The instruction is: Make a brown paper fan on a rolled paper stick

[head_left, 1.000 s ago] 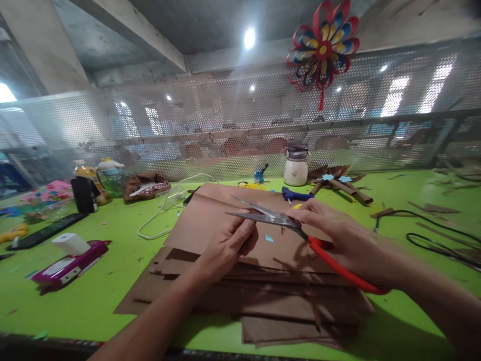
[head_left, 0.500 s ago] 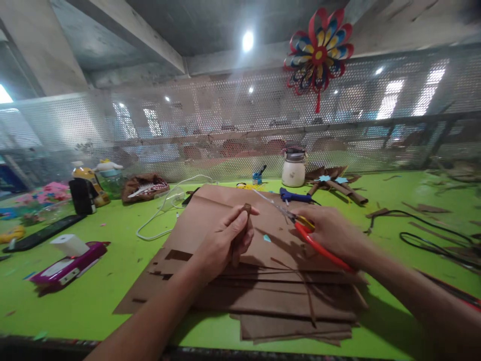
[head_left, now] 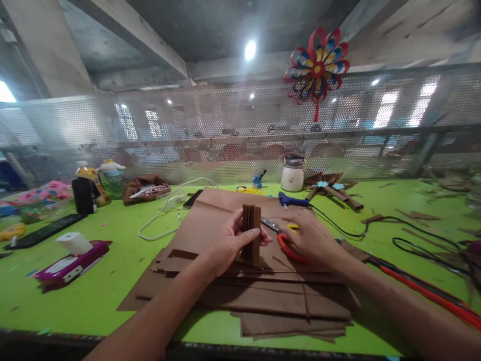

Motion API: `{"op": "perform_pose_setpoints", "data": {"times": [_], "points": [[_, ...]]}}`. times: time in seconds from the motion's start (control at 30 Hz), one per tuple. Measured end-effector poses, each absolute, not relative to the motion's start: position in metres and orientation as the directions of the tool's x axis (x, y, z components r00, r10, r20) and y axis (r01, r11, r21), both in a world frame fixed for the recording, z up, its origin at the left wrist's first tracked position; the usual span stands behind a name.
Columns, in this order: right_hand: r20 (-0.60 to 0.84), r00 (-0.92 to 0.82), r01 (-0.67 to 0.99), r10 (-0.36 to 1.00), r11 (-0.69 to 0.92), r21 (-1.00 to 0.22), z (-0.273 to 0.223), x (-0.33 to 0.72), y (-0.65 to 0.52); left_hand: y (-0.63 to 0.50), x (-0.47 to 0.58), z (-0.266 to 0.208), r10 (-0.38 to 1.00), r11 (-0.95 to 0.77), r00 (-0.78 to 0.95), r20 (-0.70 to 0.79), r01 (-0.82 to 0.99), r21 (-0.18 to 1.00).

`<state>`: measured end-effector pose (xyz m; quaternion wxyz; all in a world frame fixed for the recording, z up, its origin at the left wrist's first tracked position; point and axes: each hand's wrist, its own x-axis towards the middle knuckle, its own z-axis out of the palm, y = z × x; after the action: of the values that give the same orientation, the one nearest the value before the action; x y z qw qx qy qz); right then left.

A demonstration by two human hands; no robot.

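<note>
My left hand [head_left: 229, 240] grips a thick, pleated bundle of brown kraft paper [head_left: 251, 235], upright, its folded edges showing at the top. The thumb presses across its front and the fingers curl behind. Just right of it are scissors [head_left: 283, 238] with red and yellow handles, the blades pointing left toward the bundle. My right hand [head_left: 306, 235] closes over the handles, which partly hide its grip. Beneath both hands lie large stacked brown paper sheets [head_left: 218, 200], with a thin cut strip [head_left: 305, 296] on top.
Behind the sheets lie a blue glue gun [head_left: 293, 200] and a white jar [head_left: 292, 175]. A purple power strip [head_left: 71, 265] with a white plug sits at left, near a white cable [head_left: 150, 233]. A black cord [head_left: 398, 220] and a long red-and-black tool [head_left: 421, 286] lie at right.
The brown paper bundle in my left hand has turned upright, so its pleats now show. My right hand and the scissors have moved slightly left and down, and the blades appear closed.
</note>
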<state>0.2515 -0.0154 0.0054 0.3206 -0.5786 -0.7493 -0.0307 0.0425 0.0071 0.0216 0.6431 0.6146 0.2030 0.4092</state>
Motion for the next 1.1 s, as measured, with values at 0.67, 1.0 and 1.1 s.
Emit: {"op": "perform_pose_setpoints", "data": {"times": [0.67, 1.0, 1.1], "points": [[0.435, -0.417, 0.725, 0.798, 0.581, -0.371, -0.005, 0.201, -0.046, -0.004, 0.051, 0.018, 0.863, 0.039, 0.492, 0.111, -0.285, 0.958], [0.537, -0.436, 0.694, 0.722, 0.65, -0.311, 0.005, 0.221, -0.039, -0.001, 0.045, 0.017, 0.802, -0.108, 0.565, 0.192, -0.179, 0.978], [0.573, -0.305, 0.817, 0.761, 0.518, -0.253, 0.009, 0.254, -0.017, -0.002, 0.043, 0.021, 0.802, -0.175, 0.56, 0.208, -0.113, 0.978]]}}
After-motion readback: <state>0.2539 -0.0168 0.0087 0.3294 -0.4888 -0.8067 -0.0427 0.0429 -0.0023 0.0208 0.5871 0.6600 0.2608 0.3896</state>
